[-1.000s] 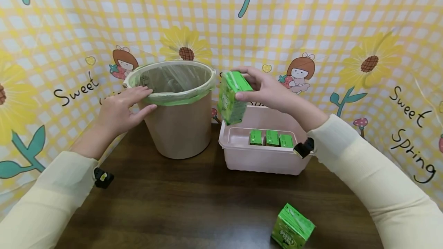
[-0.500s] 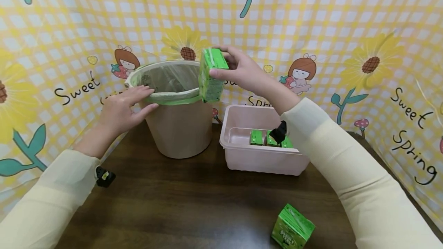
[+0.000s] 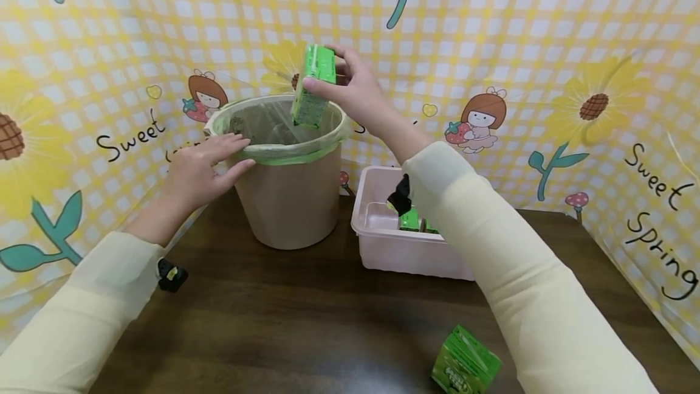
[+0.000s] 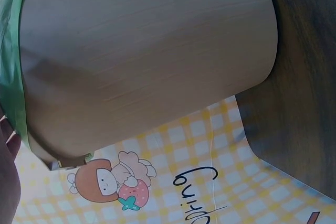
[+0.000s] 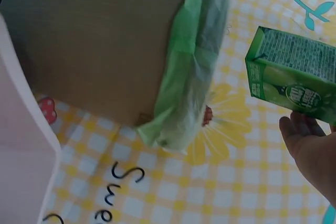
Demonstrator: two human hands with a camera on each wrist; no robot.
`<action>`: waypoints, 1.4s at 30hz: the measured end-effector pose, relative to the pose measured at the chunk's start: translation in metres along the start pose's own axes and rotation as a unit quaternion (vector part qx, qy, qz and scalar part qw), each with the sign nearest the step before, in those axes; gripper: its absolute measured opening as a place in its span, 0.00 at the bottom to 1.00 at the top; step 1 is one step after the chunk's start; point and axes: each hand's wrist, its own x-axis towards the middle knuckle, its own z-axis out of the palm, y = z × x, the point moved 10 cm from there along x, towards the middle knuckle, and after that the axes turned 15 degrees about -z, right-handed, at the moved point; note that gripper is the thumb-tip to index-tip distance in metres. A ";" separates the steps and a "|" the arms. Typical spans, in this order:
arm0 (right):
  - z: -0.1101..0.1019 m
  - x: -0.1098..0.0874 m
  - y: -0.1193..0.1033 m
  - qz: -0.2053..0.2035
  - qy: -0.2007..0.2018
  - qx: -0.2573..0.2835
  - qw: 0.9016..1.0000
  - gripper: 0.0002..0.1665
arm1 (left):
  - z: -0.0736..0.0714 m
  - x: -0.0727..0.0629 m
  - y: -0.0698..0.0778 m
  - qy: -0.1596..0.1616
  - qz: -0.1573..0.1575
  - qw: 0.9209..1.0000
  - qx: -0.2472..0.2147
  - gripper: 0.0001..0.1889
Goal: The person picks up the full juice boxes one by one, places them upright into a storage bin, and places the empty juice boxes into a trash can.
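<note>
My right hand [image 3: 358, 87] grips a green juice box [image 3: 314, 87] with a straw along its top, holding it above the mouth of the lined bin. In the right wrist view the juice box [image 5: 294, 72] sits between thumb and fingers, its printed side showing. My left hand [image 3: 199, 172] rests on the near left rim of the beige trash bin [image 3: 292, 205], fingers laid over the edge and thumb lower by the outer wall. A pale green bag [image 3: 290, 158] folds over the rim. In the left wrist view only a little of the left hand [image 4: 9, 166] shows.
A pink plastic basket [image 3: 412, 254] stands right of the bin, with small green boxes [image 3: 408, 221] inside, partly hidden by the right forearm. Another green juice box [image 3: 465, 360] is on the dark wooden table [image 3: 284, 321] near the front. A checked yellow cloth [image 3: 492, 11] hangs behind.
My right hand has carried the juice box up and left, from over the basket to above the bin. The left hand stays on the bin's rim.
</note>
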 end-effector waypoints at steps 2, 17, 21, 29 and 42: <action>0.004 0.003 0.005 0.007 0.011 -0.003 1.000 0.44 | 0.000 0.001 -0.001 0.001 -0.001 1.000 -0.003 0.21; 0.026 0.007 0.046 0.040 0.015 -0.061 0.997 0.48 | -0.003 0.003 0.000 0.015 -0.010 1.000 -0.017 0.17; 0.029 0.005 0.054 0.044 0.016 -0.065 0.997 0.49 | -0.002 0.003 -0.001 0.017 -0.018 0.999 -0.023 0.16; 0.036 0.001 0.065 0.069 -0.010 -0.091 0.993 0.51 | -0.003 0.003 -0.004 0.024 -0.014 0.999 -0.031 0.16; 0.040 -0.004 0.073 0.097 -0.031 -0.121 0.987 0.51 | -0.003 0.003 -0.004 0.021 -0.023 0.999 -0.023 0.17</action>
